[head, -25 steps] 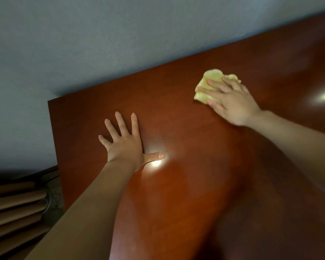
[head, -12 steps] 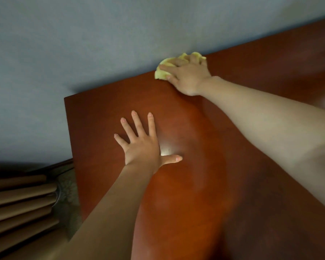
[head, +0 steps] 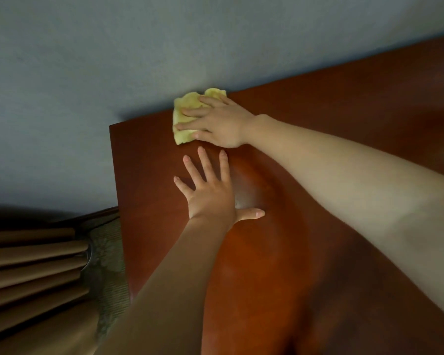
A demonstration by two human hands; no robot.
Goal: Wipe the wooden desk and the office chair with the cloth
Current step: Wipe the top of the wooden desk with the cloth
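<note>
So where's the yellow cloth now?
In the head view, the cloth lies under the right hand at the desk's far edge by the wall, beyond the left hand.

Dim light, soft glare on the glossy desk [head: 246, 197], blur and wide-angle curvature toward the edges.

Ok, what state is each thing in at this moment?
Desk: glossy, catching a light reflection.
Cloth: bunched, lying at the desk's far edge by the wall.
Right hand: fingers straight, pressing on the cloth.
Left hand: flat on the desk, fingers spread.
Curtain: hanging in pleats beside the desk.
</note>
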